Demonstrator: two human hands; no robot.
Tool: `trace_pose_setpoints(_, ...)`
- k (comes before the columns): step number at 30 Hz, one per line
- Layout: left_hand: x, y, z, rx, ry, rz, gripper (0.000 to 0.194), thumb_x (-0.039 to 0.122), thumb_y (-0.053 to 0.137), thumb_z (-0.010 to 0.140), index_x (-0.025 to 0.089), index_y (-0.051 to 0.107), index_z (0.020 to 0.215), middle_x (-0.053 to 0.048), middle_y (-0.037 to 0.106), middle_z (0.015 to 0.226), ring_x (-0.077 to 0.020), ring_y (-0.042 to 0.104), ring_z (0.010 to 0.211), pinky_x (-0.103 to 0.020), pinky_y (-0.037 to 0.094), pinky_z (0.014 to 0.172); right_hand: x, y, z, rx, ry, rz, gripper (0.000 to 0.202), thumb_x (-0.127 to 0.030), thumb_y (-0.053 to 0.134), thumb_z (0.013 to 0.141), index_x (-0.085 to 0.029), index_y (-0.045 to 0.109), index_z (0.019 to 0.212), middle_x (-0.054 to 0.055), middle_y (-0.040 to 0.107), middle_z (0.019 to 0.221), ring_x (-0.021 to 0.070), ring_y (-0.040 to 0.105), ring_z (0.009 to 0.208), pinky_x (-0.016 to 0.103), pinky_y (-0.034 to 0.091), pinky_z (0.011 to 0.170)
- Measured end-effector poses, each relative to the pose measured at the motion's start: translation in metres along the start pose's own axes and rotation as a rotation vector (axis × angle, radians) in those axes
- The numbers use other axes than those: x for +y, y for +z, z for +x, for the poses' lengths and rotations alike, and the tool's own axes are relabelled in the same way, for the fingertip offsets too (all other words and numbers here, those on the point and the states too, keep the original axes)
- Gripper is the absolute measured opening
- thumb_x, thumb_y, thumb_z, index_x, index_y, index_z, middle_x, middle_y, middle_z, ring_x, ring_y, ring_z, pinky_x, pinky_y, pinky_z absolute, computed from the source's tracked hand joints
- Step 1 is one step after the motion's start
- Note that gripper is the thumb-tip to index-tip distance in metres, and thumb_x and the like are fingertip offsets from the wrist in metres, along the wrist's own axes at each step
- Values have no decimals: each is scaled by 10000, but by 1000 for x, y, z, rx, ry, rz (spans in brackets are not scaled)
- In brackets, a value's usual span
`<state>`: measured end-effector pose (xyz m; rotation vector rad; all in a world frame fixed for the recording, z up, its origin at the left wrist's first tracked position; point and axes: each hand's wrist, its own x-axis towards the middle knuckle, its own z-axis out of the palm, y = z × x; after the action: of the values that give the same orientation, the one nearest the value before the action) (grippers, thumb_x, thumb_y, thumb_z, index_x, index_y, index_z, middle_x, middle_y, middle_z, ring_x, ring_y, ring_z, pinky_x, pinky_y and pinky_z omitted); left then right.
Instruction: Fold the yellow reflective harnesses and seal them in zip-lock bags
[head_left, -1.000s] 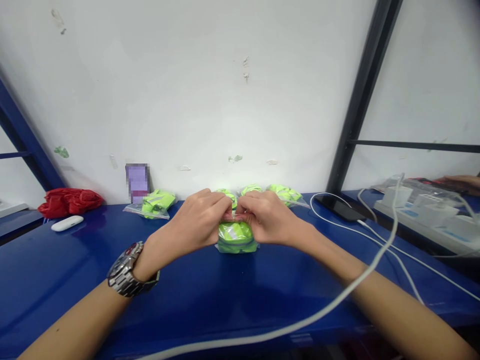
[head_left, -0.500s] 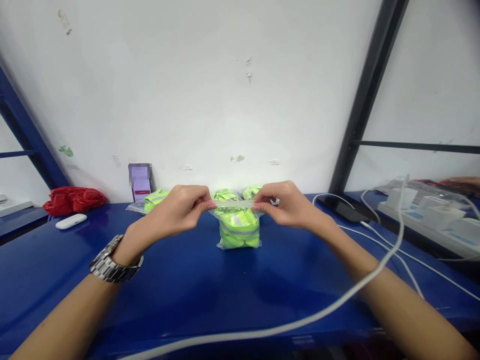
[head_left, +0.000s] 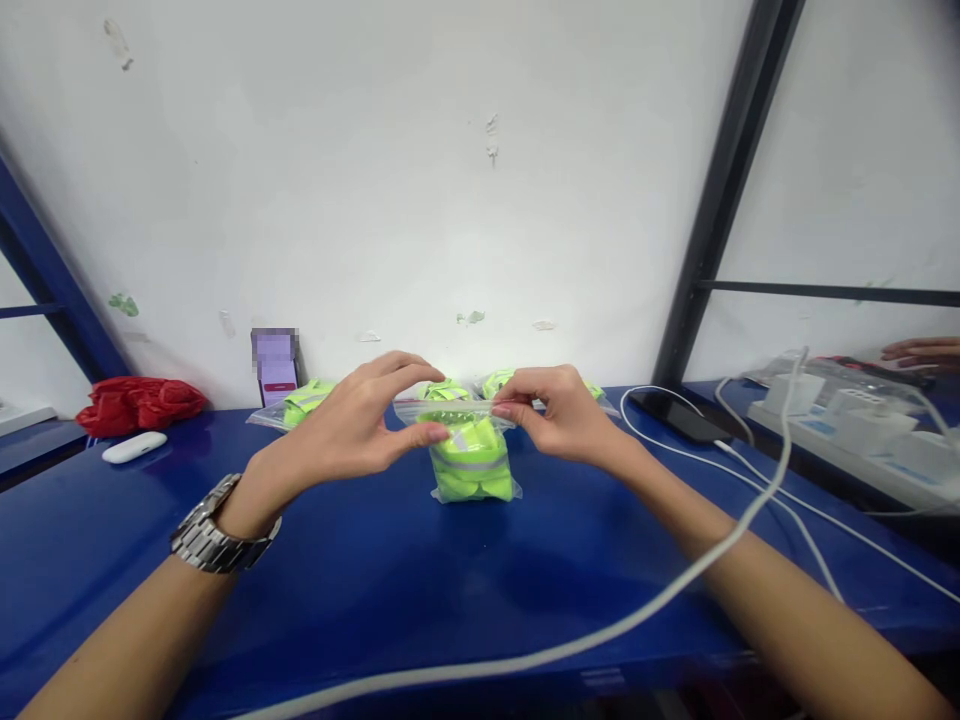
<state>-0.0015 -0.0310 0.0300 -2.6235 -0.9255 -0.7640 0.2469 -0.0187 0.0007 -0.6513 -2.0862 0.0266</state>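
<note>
A clear zip-lock bag (head_left: 474, 480) stands upright on the blue table in front of me. Folded fluorescent yellow-green fabric with a grey reflective stripe fills it. My right hand (head_left: 551, 410) pinches the right part of the bag's zip edge between thumb and fingers. At the bag's left side, my left hand (head_left: 367, 415) is open, thumb and fingers apart around the left end of the zip edge, with the thumb close to the front of the bag. A metal watch (head_left: 225, 530) is on my left wrist.
Similar bags, one being a yellow-green bag (head_left: 304, 402), lie along the wall. On the left are a red cloth bundle (head_left: 142, 404), a white case (head_left: 135, 447) and a propped phone (head_left: 276, 365). A white cable (head_left: 600, 635) crosses the foreground. Right: a black phone (head_left: 679, 415), power strip (head_left: 862, 425), another person's hand (head_left: 922, 352).
My left hand has let go of the zip edge and spread its fingers. My right hand still pinches the edge, slightly further left along the bag.
</note>
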Motion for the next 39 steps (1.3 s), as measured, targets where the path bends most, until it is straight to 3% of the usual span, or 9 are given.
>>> trace_pose_setpoints(3,19,-2,-2,-164,1,15,722,585,609,797,193,423,1374,-114,611,1241,-269,603,1053,-341,479,816,-9,2,0,0,-24,106,109,-164,615,808,-140,698,742,26,652,639,110,556,574,235,416,546)
trace_pose_setpoints(7,31,-11,-3,-281,-37,62,459,498,551,861,185,581,1195,-63,699,986,-201,648,814,-280,461,667,-12,-1,-3,-5,55,314,147,-259,630,838,-134,704,852,29,670,689,104,589,522,227,455,505)
trace_pose_setpoints(10,13,-23,-8,-220,-84,166,416,532,520,869,172,639,1043,-56,694,841,-178,625,689,-270,429,591,-7,-6,-4,18,114,320,184,-288,607,860,-130,698,887,46,692,786,103,616,525,230,485,522)
trace_pose_setpoints(13,-18,-24,-22,-90,-122,413,422,511,484,900,156,614,1088,-98,695,957,-218,637,764,-303,445,630,-1,-9,-4,24,110,220,173,-265,589,867,-135,699,835,42,691,772,101,616,541,218,471,516)
trace_pose_setpoints(16,-47,-4,-44,-15,-52,631,363,402,433,941,130,603,1111,-157,662,1109,-297,635,933,-399,471,756,0,-7,-4,-12,72,145,141,-211,588,852,-141,699,801,27,685,713,98,607,561,208,461,526)
trace_pose_setpoints(19,-64,28,-72,-103,65,669,327,340,395,955,134,607,1094,-167,653,1127,-335,611,1043,-551,394,944,-3,-3,-4,-83,15,118,133,-170,582,839,-143,700,786,16,673,655,100,601,582,204,452,543)
trace_pose_setpoints(25,-80,64,-111,-177,4,599,378,188,296,944,80,538,1214,-190,591,1232,-317,496,1247,-444,379,1055,-4,3,-5,-218,-35,66,158,-172,559,848,-142,688,763,28,681,684,106,588,615,218,434,577)
trace_pose_setpoints(35,-126,97,-68,-338,-206,611,479,299,324,952,8,450,1311,-264,455,1385,-387,308,1374,-511,290,1088,1,8,-8,-383,-31,-19,184,-182,530,862,-140,682,766,29,670,678,109,553,583,239,387,594)
trace_pose_setpoints(39,-125,101,-59,-281,-241,639,507,405,396,930,32,501,1258,-275,475,1364,-398,332,1357,-566,222,1096,2,8,-8,-437,4,-64,174,-167,532,852,-138,688,781,36,677,693,108,541,566,241,375,590)
